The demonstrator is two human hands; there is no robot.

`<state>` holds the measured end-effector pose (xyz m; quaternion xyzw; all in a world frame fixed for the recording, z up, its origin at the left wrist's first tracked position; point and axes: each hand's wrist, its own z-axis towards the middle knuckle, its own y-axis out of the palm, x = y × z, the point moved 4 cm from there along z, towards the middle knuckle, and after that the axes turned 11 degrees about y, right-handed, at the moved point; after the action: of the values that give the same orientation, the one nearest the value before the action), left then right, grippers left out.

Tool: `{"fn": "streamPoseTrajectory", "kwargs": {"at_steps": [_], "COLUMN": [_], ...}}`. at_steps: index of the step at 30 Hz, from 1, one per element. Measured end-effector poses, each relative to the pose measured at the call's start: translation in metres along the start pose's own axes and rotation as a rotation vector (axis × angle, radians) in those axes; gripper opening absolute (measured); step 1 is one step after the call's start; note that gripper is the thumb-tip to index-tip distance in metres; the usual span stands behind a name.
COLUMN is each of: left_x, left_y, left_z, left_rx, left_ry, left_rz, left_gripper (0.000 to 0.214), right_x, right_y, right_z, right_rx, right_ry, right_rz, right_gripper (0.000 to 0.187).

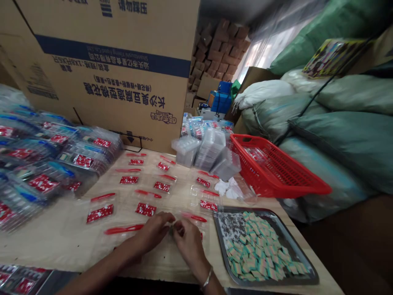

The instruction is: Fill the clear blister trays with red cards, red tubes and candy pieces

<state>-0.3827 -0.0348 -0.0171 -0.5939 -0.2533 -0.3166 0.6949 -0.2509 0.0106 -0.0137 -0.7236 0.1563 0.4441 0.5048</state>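
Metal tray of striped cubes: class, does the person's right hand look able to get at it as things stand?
Probably yes: the right hand sits just beside the metal tray, and only flat plastic packets lie between, nothing tall.

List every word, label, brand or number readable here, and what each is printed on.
Cardboard carton, upside down: "长沙臭豆腐造型棉花糖"
Same carton, top edge, upside down: "请勿踩压"
Carton's blue band: too blurred to read.
Red printed sachets: too small to read.
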Motion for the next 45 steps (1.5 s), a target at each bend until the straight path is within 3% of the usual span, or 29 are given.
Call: {"fn": "streamPoseTrajectory", "kwargs": {"at_steps": [4, 8, 11, 14, 17, 19, 21, 23, 25, 29, 31, 34, 37, 40, 45], "left_x": [0.000, 0.006, 0.008, 0.004, -0.003, -0.008, -0.010, -0.010, -0.010, -0.010, -0.006, 0.011, 0.038, 0.060, 0.067], "left_y": [0.001, -0.002, 0.002, 0.009, 0.016, 0.018, 0.018, 0.019, 0.018, 0.013, 0.010, 0.012, 0.022, 0.035, 0.073], "left_z": [0.001, 0.005, 0.010, 0.015, 0.020, 0.022, 0.022, 0.021, 0.018, 0.008, 0.005, 0.009, 0.022, 0.033, 0.054], "left_rx": [-0.053, -0.151, -0.204, -0.245, -0.285, -0.308, -0.312, -0.287, -0.245, -0.076, 0.017, 0.100, 0.089, 0.006, -0.061], "left_ry": [0.029, 0.040, 0.085, 0.110, 0.088, 0.066, 0.069, 0.093, 0.116, 0.130, 0.139, 0.198, 0.257, 0.248, 0.149], "left_rz": [0.062, 0.136, 0.167, 0.210, 0.279, 0.303, 0.305, 0.307, 0.314, 0.310, 0.303, 0.255, 0.173, 0.102, -0.078], "left_gripper": [0.031, 0.026, 0.021, 0.018, 0.018, 0.018, 0.018, 0.018, 0.018, 0.009, 0.015, 0.020, 0.016, 0.010, 0.013], "right_x": [-0.006, -0.010, -0.016, -0.017, 0.001, 0.027, 0.059, 0.083, 0.098, 0.111, 0.116, 0.119, 0.112, 0.102, 0.109], "right_y": [0.007, 0.008, 0.013, 0.008, -0.028, -0.069, -0.108, -0.133, -0.143, -0.149, -0.150, -0.140, -0.128, -0.122, -0.128], "right_z": [-0.010, -0.012, -0.010, -0.008, -0.012, -0.017, -0.023, -0.025, -0.023, -0.019, -0.016, -0.012, -0.009, -0.010, -0.013], "right_rx": [0.039, 0.085, 0.041, -0.016, 0.046, 0.196, 0.309, 0.304, 0.261, 0.273, 0.278, 0.176, 0.180, 0.220, 0.255], "right_ry": [-0.065, 0.050, 0.079, 0.011, -0.056, 0.045, 0.223, 0.294, 0.266, 0.174, 0.173, 0.205, 0.262, 0.227, 0.199], "right_rz": [-0.252, -0.473, -0.534, -0.505, -0.321, -0.293, -0.457, -0.598, -0.600, -0.315, -0.113, 0.054, -0.164, -0.376, -0.141], "right_gripper": [0.022, 0.025, 0.027, 0.026, 0.021, 0.023, 0.023, 0.019, 0.016, 0.012, 0.011, 0.014, 0.019, 0.019, 0.008]}}
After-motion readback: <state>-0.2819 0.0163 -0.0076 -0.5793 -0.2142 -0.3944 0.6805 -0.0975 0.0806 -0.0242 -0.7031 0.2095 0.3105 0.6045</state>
